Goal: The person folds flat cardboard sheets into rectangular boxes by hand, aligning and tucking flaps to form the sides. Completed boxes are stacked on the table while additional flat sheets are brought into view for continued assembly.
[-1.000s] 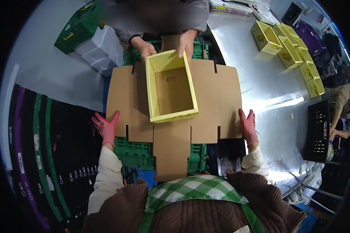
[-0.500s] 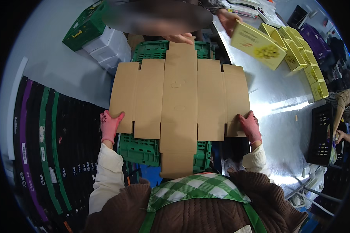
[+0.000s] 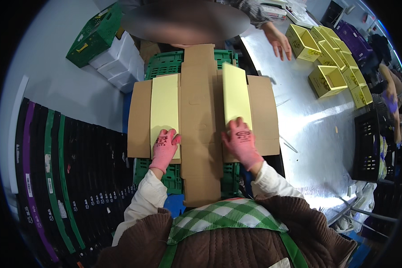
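A brown cardboard box blank (image 3: 202, 98) lies before me on green crates. Its two side panels are turned inward and show pale yellow faces. On the left yellow panel (image 3: 164, 102), which lies nearly flat, my left hand (image 3: 165, 149) in a pink glove presses near the lower end, fingers extended and thumb apart. My right hand (image 3: 244, 143), also pink-gloved and slightly blurred, rests with spread fingers on the lower part of the right yellow panel (image 3: 236, 96), which stands tilted. Brown cardboard shows beyond both panels.
A green crate (image 3: 165, 65) supports the cardboard. Right is a metal table (image 3: 294, 111) with several open yellow boxes (image 3: 328, 82). Across from me, a co-worker's open hand (image 3: 279, 42) hangs over the table. Black crates (image 3: 89, 178) stand left; a black basket (image 3: 366, 147) is far right.
My hands have moved inward from the blank's outer edges, folding both side panels over to show yellow. The co-worker's yellow box now stands on the table, let go.
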{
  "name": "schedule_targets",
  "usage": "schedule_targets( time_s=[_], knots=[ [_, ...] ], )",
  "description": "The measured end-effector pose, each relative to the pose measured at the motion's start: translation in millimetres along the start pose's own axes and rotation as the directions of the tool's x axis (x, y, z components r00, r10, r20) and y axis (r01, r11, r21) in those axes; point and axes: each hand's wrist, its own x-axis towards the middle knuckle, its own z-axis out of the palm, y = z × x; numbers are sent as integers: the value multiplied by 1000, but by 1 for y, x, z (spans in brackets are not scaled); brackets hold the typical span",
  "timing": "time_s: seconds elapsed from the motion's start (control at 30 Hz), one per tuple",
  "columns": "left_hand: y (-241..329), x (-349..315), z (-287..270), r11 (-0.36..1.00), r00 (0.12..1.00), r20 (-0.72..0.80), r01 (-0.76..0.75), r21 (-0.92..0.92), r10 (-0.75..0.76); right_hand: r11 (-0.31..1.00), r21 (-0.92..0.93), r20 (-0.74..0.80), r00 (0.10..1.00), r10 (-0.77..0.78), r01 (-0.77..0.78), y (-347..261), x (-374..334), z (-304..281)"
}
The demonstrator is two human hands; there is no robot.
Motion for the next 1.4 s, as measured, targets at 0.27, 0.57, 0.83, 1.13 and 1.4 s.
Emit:
schedule_targets(
  time_s=[0.27,0.57,0.83,1.13,1.4],
  knots=[
    [-12,5,-6,900,914,-117,404,165,-389,836,395,-29,905,425,-380,50,-32,28],
    [14,31,-66,888,942,171,331,-320,-290,445,822,268,931,249,-356,77,12,10],
    [84,19,-58,943,960,53,-260,-208,276,910,407,-220,975,19,75,-20,6,-9],
    [46,33,-100,583,454,437,-782,-223,776,626,171,237,585,-775,761,41,20,-59],
    [39,23,-68,797,803,-33,-595,-104,595,574,119,44,573,-818,810,31,40,-48]
  ],
)
